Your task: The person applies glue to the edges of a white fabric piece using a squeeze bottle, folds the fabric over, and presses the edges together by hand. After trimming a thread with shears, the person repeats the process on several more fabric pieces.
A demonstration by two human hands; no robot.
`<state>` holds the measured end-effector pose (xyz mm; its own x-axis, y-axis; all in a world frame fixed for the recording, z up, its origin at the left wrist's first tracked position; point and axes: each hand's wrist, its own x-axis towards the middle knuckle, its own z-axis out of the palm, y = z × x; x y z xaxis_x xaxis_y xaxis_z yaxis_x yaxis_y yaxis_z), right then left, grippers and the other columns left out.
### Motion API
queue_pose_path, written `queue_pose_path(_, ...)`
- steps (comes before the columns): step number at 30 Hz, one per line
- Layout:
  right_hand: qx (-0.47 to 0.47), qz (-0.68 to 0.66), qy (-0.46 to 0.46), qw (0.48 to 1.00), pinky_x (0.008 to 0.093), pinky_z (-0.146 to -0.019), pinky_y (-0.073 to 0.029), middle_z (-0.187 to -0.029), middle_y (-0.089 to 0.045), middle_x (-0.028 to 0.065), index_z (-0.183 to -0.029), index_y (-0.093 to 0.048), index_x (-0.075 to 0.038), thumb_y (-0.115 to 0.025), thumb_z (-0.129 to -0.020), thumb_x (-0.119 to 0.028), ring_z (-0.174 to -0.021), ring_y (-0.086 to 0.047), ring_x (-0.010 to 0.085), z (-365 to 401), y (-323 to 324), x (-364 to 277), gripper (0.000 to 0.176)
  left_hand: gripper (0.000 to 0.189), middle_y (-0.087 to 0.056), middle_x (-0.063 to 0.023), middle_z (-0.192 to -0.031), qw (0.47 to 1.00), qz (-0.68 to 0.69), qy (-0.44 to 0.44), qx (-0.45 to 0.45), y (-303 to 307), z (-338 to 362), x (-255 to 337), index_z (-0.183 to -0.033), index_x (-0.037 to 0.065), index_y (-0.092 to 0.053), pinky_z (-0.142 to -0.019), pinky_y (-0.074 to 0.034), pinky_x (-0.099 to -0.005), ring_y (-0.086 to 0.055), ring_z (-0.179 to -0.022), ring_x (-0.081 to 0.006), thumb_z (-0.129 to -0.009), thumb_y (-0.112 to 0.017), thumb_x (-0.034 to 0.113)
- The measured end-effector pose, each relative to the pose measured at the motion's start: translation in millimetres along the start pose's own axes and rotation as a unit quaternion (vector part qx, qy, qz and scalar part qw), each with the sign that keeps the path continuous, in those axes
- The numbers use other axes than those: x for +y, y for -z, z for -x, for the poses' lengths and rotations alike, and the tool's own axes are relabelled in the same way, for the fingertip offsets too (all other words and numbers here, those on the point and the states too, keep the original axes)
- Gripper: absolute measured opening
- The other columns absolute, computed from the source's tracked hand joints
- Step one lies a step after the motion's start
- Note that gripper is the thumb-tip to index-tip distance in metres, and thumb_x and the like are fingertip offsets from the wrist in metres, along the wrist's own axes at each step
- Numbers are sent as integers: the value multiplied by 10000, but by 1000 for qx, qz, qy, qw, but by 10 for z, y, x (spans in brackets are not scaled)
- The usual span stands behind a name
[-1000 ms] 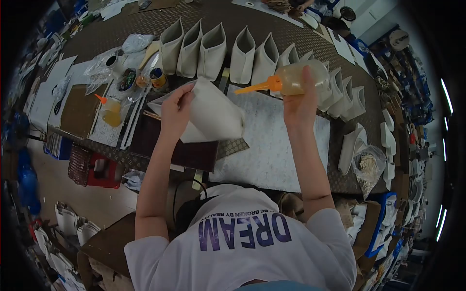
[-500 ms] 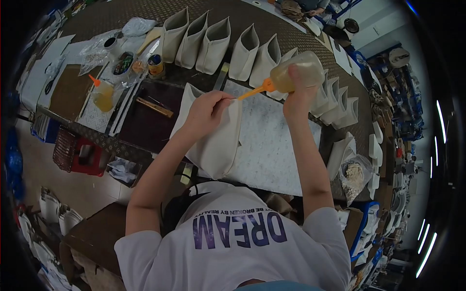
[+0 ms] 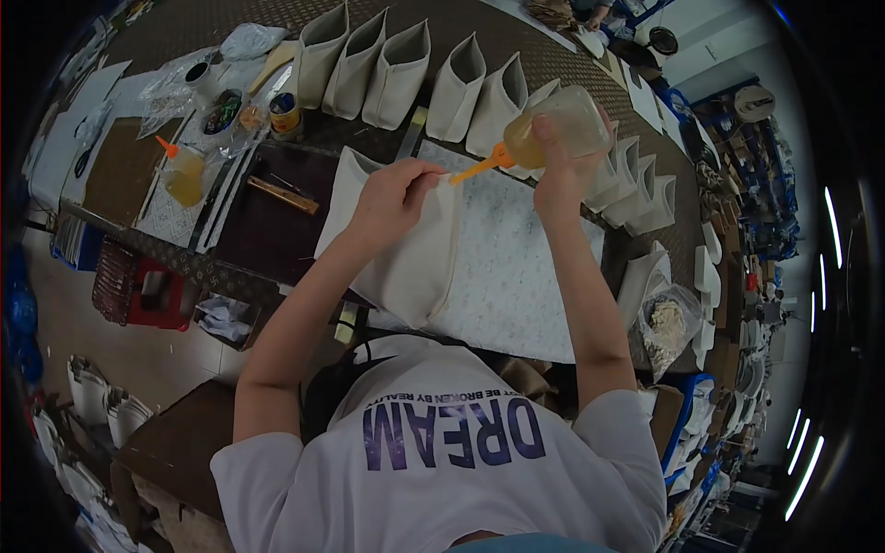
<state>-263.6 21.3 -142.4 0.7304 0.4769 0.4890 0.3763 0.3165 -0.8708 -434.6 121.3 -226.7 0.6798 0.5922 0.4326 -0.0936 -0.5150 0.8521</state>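
Observation:
A squeeze bottle of yellowish liquid with an orange nozzle is tilted in my right hand, whose fingers wrap round it. The nozzle tip points down and left, at the upper right corner of a cream fabric bag. My left hand is closed in a pinch on the bag's top edge, close beside that tip. The bag lies on the work surface with its opening away from me. Whether liquid is coming out is too small to tell.
Cream bags stand upright in a curved row beyond my hands. A pale board lies under the work. On the left are a second glue bottle, a yellow tin and a dark mat. A plastic bag of scraps sits right.
The whole view has shifted slightly, so things appear a little higher and further left. Both hands keep their holds, and the nozzle stays by the bag's corner.

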Motion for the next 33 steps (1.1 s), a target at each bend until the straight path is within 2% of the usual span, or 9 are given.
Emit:
queue_pose_path(1,0,3,-3,1000,344,-957,-403,-1235,-396,136,-1325,-226,-77,-809,-706,-195,-1132,-453,225,22,-11,-2,858,115,-615,-107,-802,1000,-2,3,4,4,-10,3,-953,54,-640,-595,-446,-317,-576,-657,-254,-861,-570,60)
queue_pose_path(8,-39,29,-44,998,337,-946,-414,-1227,-396,142,-1324,-221,-90,-798,-711,-181,-1116,-465,225,289,31,-48,847,128,-624,-82,-800,999,-15,-1,33,13,-87,-126,-963,80,-651,-590,-446,-307,-584,-653,-226,-881,-558,112)
queue_pose_path(14,-78,43,-40,995,348,-938,-425,-1226,-379,139,-1336,-179,-106,-784,-724,-156,-1108,-469,224,582,75,-128,862,145,-641,-64,-798,997,-39,18,56,67,-168,-234,-979,103,-665,-594,-448,-296,-592,-645,-205,-887,-560,142)
queue_pose_path(26,-14,207,132,969,336,-905,-410,-1221,-323,117,-1333,-162,-75,-817,-686,-155,-1078,-429,199,1155,170,-70,924,156,-647,-60,-733,995,-31,46,88,114,-288,-413,-987,97,-679,-584,-435,-280,-570,-593,-170,-880,-577,147)
queue_pose_path(29,-1,198,103,975,343,-912,-413,-1218,-326,109,-1332,-160,-69,-813,-679,-139,-1075,-432,202,1342,207,33,926,158,-645,-61,-730,993,-29,72,88,160,-316,-401,-988,95,-677,-592,-439,-278,-576,-600,-173,-880,-574,147)
queue_pose_path(33,16,138,-3,990,345,-935,-409,-1247,-324,110,-1341,-165,-67,-801,-684,-115,-1107,-428,206,1419,277,65,916,155,-642,-64,-728,992,-29,91,80,189,-311,-401,-979,87,-669,-617,-446,-273,-592,-638,-175,-887,-562,153)
